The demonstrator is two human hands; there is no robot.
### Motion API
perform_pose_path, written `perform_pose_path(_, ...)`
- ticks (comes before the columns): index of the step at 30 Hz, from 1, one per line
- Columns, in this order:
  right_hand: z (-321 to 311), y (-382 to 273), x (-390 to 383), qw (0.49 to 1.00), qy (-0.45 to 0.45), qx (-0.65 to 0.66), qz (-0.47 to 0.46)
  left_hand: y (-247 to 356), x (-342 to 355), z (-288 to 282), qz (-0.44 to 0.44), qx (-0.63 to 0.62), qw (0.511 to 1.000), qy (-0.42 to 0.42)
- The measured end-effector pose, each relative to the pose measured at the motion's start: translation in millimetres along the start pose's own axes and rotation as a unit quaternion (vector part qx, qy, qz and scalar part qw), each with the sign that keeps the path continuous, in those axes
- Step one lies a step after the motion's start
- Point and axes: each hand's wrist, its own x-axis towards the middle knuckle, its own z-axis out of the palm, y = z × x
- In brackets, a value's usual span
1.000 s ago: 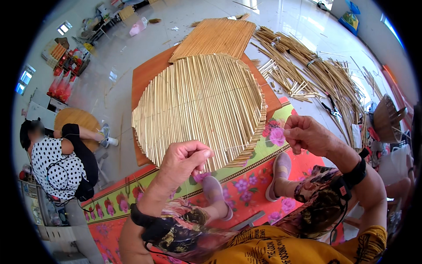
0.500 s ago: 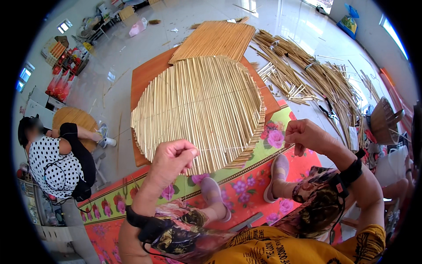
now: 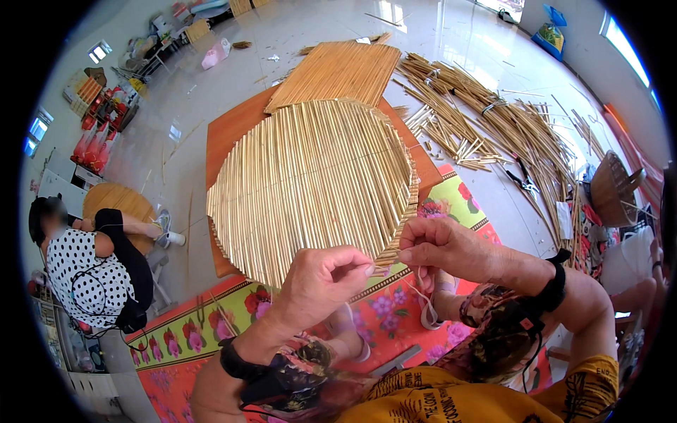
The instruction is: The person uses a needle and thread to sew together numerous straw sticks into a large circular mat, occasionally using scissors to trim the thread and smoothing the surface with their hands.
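Observation:
My left hand (image 3: 319, 285) is closed in a pinch near the front edge of a round mat (image 3: 310, 176) made of straight pale stalks. Facing it from the right, my right hand (image 3: 451, 248) pinches too, just off the mat's lower right rim. A pale thread (image 3: 420, 285) hangs in a loop under my right fingers. Between the two pinches the thread is too fine to follow. The mat lies on a reddish-brown board (image 3: 224, 144), and thin lines of thread run across its stalks.
A rectangular stalk mat (image 3: 338, 70) lies beyond the round one. To the right are bundled stalks (image 3: 493, 106), black-handled pruning shears (image 3: 523, 182) and a wicker basket (image 3: 612, 189). A flowered cloth (image 3: 395, 310) spreads under my feet. At left, another person (image 3: 92, 261) sits beside a round wooden piece (image 3: 120, 204).
Both hands have come closer together, the right moving left and down, the left moving right and slightly down. The thread stretched between them earlier now hangs in a loop below my right hand.

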Motion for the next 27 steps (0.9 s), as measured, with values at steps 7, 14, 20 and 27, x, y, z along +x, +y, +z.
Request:
perform_pose_path(7, 19.7, -18.3, -18.4, 0.996, 0.012, -0.054, 0.074, -7.0, -7.9, 15.5, 0.040, 0.053, 0.996, -0.058)
perform_pose_path(14, 36.4, -4.3, -36.1, 0.995, -0.035, -0.083, 0.034, -2.2, -7.3, 9.0, -0.074, -0.085, 0.985, -0.128)
perform_pose_path(20, 69.3, -14.2, -77.7, 0.852, -0.203, -0.465, -0.132, -44.4, 46.6, -14.6, 0.038, 0.197, 0.949, -0.242)
perform_pose_path(27, 93.5, -23.3, -57.9, 0.880, -0.102, -0.354, -0.299, -112.3, 131.1, -24.8, 0.167, 0.369, 0.908, -0.109)
